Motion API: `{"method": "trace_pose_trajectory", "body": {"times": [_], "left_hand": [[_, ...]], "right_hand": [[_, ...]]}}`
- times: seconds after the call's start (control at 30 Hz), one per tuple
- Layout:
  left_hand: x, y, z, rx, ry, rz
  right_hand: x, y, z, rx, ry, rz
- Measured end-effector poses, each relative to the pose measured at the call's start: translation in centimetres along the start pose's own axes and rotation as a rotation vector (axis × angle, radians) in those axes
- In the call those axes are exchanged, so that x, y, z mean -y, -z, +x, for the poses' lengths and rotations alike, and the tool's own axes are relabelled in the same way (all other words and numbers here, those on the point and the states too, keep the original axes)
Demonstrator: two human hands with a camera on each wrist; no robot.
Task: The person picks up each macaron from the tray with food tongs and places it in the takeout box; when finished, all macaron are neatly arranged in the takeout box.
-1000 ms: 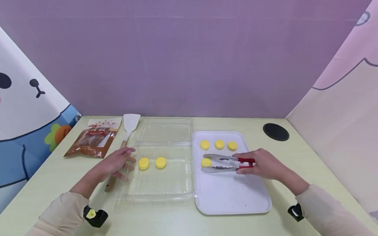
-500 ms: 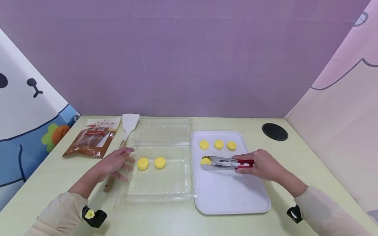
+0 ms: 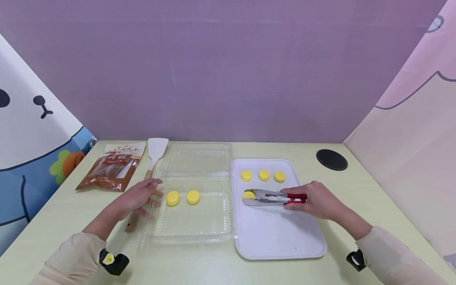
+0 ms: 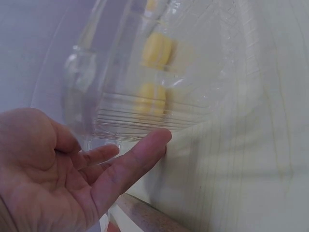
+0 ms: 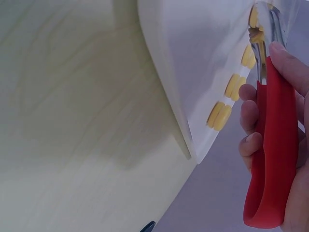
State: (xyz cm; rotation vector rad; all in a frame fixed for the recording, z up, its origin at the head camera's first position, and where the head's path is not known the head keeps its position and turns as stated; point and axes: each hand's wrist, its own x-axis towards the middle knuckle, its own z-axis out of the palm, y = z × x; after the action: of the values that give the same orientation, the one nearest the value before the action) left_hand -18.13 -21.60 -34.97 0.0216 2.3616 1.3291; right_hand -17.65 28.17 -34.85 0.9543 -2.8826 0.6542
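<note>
In the head view, my right hand [image 3: 317, 200] grips red-handled metal tongs [image 3: 297, 196]. The tips of the tongs close on either side of a yellow macaron [image 3: 248, 195] at the left of a white tray [image 3: 281, 237]. Behind it, three more macarons [image 3: 264, 175] form a row along the tray's far end. My left hand [image 3: 139, 196] is beside the left wall of a clear plastic container [image 3: 199, 221], fingers extended; the left wrist view has the fingers [image 4: 145, 154] right at that wall. Two macarons [image 3: 193, 197] lie inside the container, whose lid [image 3: 199, 158] is folded back.
A white-headed spatula [image 3: 157, 148] with a wooden handle lies left of the container, partly behind my left hand. A brown food packet [image 3: 112, 170] rests at the back left. Toward the back right is a black round disc [image 3: 332, 159]. A purple wall [image 3: 228, 79] stands behind the table.
The tongs, earlier spread wide around the macaron, have narrowed onto it. My left hand stays in place at the container.
</note>
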Motion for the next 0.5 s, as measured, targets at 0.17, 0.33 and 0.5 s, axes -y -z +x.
{"method": "trace_pose_trajectory", "body": {"times": [0.17, 0.33, 0.5], "left_hand": [[0.04, -0.02, -0.03, 0.004, -0.008, 0.003], [0.02, -0.06, -0.06, -0.002, 0.0, 0.006], [0.02, -0.07, -0.11, -0.004, 0.0, -0.001]], "right_hand": [[-0.12, -0.09, -0.04, -0.008, 0.018, -0.006], [-0.14, -0.17, -0.08, -0.017, 0.022, -0.002], [-0.08, 0.02, -0.25, -0.002, -0.003, 0.02]]}}
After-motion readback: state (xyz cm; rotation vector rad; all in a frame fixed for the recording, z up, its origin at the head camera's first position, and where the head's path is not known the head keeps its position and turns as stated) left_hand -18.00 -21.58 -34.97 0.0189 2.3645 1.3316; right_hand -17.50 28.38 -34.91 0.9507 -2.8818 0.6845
